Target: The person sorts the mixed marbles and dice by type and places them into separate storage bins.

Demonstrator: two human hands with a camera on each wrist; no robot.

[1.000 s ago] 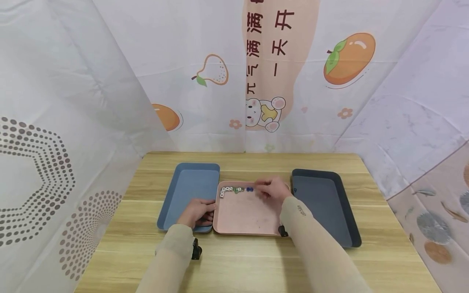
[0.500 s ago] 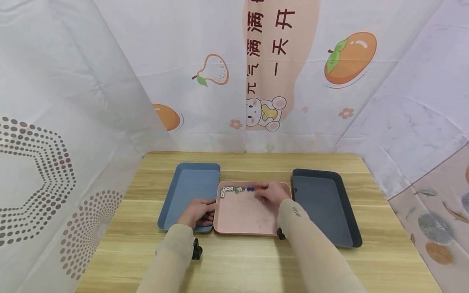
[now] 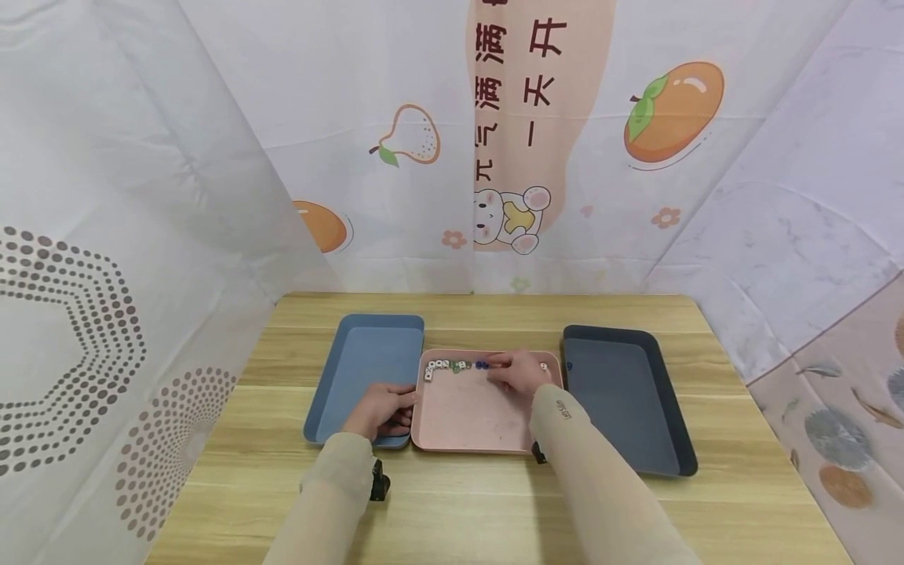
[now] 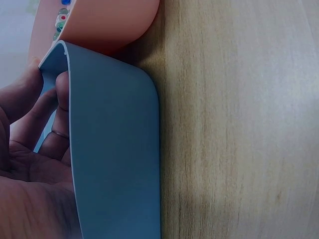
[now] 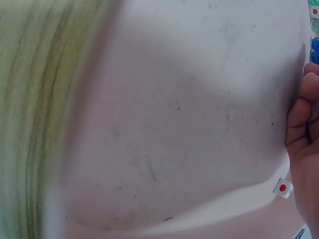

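A pink tray [image 3: 473, 412] holds a row along its far edge: white dice [image 3: 439, 364], green glassy marbles [image 3: 455, 366] and blue marbles [image 3: 480, 365]. My right hand [image 3: 521, 372] reaches over that tray, its fingertips right beside the blue marbles [image 5: 314, 50]. I cannot tell whether a small piece is between those fingers. A lone white die [image 5: 283, 188] lies near the right wrist, at the tray's right end. With my left hand [image 3: 384, 408] I grip the light blue tray [image 4: 117, 139] at its near right corner, thumb at the rim and fingers bent inside.
A dark blue-grey tray [image 3: 621, 392] stands to the right, with one small dark blue piece [image 3: 569, 366] by its left wall. All the trays sit on a wooden table [image 3: 466, 510]. Printed curtains [image 3: 395, 204] hang behind and at both sides.
My right hand has shifted slightly left toward the blue marbles, uncovering the white die at the pink tray's right end. The left hand has stayed in place.
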